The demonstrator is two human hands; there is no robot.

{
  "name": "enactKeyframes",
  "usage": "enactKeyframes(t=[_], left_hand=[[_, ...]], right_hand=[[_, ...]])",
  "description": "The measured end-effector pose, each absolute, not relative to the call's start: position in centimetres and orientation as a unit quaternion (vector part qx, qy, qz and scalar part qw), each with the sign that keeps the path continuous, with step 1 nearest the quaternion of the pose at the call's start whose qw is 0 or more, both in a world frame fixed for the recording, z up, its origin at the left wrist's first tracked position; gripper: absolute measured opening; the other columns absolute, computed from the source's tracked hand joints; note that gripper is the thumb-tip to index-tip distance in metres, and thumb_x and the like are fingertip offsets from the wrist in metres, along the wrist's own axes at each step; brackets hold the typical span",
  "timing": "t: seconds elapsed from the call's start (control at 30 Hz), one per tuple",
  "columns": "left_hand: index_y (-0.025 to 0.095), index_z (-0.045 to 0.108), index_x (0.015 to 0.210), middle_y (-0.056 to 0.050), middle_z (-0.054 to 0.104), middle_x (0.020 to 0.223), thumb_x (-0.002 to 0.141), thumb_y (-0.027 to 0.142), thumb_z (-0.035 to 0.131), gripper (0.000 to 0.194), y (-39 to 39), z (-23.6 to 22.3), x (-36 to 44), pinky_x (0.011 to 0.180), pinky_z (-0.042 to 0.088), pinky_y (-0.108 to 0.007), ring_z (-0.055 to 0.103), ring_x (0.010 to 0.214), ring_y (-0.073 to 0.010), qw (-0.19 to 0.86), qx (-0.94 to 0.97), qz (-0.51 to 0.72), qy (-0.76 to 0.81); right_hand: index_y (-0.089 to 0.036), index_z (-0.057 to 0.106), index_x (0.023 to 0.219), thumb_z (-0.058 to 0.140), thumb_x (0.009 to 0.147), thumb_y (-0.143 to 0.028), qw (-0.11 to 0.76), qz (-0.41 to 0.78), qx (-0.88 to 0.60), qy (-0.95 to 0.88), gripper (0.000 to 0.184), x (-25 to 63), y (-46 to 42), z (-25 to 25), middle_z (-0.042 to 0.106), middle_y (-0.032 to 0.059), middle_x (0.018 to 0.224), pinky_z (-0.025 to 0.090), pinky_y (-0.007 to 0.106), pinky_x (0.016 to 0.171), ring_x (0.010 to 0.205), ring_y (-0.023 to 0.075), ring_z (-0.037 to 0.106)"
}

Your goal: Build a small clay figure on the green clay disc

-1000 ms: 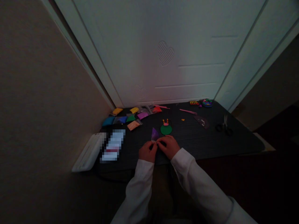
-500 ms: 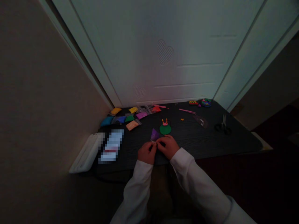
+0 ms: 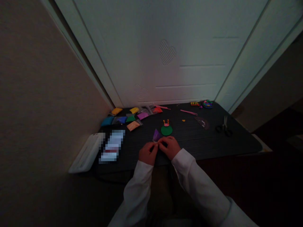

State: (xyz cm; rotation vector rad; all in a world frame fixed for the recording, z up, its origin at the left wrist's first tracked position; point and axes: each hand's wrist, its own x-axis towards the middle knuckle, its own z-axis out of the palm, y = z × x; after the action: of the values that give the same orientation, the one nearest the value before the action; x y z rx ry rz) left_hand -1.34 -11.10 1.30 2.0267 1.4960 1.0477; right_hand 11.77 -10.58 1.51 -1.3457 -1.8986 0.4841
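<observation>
From the disc (image 3: 166, 130) on our table (image 3: 189, 145), we log: packets (image 3: 130, 118) at 10 o'clock | pouch (image 3: 156, 135), 8, nearby | scissors (image 3: 224, 125), 3 | models (image 3: 207, 104), 2 | door (image 3: 189, 50), 12, behind our table

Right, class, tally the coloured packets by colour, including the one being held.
Orange packet: 1
Yellow packet: 1
Teal packet: 1
Blue packet: 1
Green packet: 1
Pink-purple packet: 1
Peach packet: 1
Red packet: 1
Purple packet: 1
Total: 9
See-through wrapping behind is too jumbled to count.
</observation>
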Motion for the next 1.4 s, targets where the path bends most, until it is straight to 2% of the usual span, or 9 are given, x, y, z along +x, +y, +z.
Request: enactKeyframes(t=[0.63,0.77,1.07,1.4], left_hand=[[0.018,0.058,0.077,-0.002,0.059,0.076,0.073,0.032,0.043,0.022,-10.99,1.09,-1.5,0.063,0.041,-0.022,0.053,0.071,-0.0124,0.272,0.714,0.379,0.522],[0.018,0.058,0.076,-0.002,0.06,0.079,0.072,0.03,0.043,0.019,-11.43,1.27,-1.34,0.069,0.04,-0.022,0.054,0.075,-0.0123,0.281,0.726,0.387,0.494],[0.016,0.052,0.064,0.002,0.053,0.061,0.07,0.031,0.044,0.018,-11.54,1.12,-1.15,0.057,0.038,-0.021,0.048,0.059,-0.0096,0.268,0.686,0.41,0.538],[0.016,0.052,0.065,0.002,0.051,0.06,0.07,0.03,0.044,0.017,-11.73,1.38,-1.07,0.055,0.036,-0.021,0.046,0.057,-0.0093,0.265,0.688,0.402,0.544]], right_hand=[[-0.021,0.057,0.073,0.047,0.071,-0.024,0.39,0.198,-0.52,-0.734,0.011,11.93,-10.64,1.75,0.061,-0.003,0.068,0.035,0.025,0.071,0.065,0.0109,0.053],[-0.02,0.056,0.076,0.044,0.072,-0.024,0.421,0.217,-0.528,-0.705,0.013,12.12,-10.52,1.74,0.06,-0.0019,0.071,0.037,0.023,0.066,0.066,0.0109,0.053],[-0.019,0.054,0.077,0.044,0.073,-0.026,0.454,0.227,-0.518,-0.688,0.013,12.15,-10.6,1.48,0.058,-0.0006,0.072,0.038,0.022,0.065,0.069,0.0108,0.053],[-0.019,0.053,0.078,0.044,0.073,-0.027,0.455,0.225,-0.524,-0.684,0.013,12.05,-10.76,1.41,0.058,-0.0005,0.072,0.039,0.022,0.064,0.068,0.0107,0.053]])
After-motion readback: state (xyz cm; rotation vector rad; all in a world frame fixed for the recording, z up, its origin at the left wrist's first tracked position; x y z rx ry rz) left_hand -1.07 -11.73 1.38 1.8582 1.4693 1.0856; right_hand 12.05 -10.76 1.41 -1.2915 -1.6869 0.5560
